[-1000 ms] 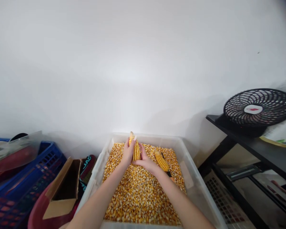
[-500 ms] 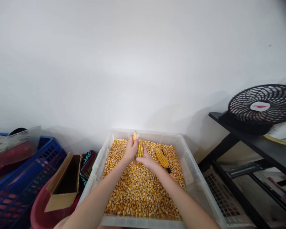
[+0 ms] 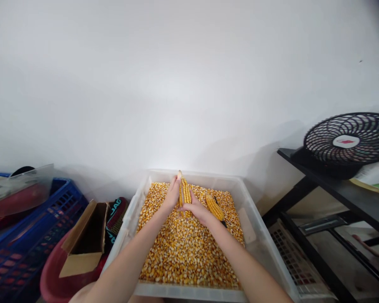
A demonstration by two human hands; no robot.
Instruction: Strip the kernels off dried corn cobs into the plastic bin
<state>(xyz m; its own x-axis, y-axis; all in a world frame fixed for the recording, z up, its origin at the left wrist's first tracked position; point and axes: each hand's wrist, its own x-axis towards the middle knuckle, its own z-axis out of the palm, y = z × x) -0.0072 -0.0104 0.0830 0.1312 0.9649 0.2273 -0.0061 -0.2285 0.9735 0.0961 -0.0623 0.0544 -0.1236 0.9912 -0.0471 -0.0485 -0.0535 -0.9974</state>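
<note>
Plain white wall (image 3: 189,84), black shelf (image 3: 350,193) with a fan (image 3: 347,141) on the right

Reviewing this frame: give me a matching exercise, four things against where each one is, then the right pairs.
Things:
1. corn cob
2. second cob
3. black fan
4. cardboard box

Places:
A. on the black shelf at right
B. held upright between both hands
C. left of the clear bin
D. lying on the loose kernels

Pairs: 1-B, 2-D, 3-A, 4-C
</note>
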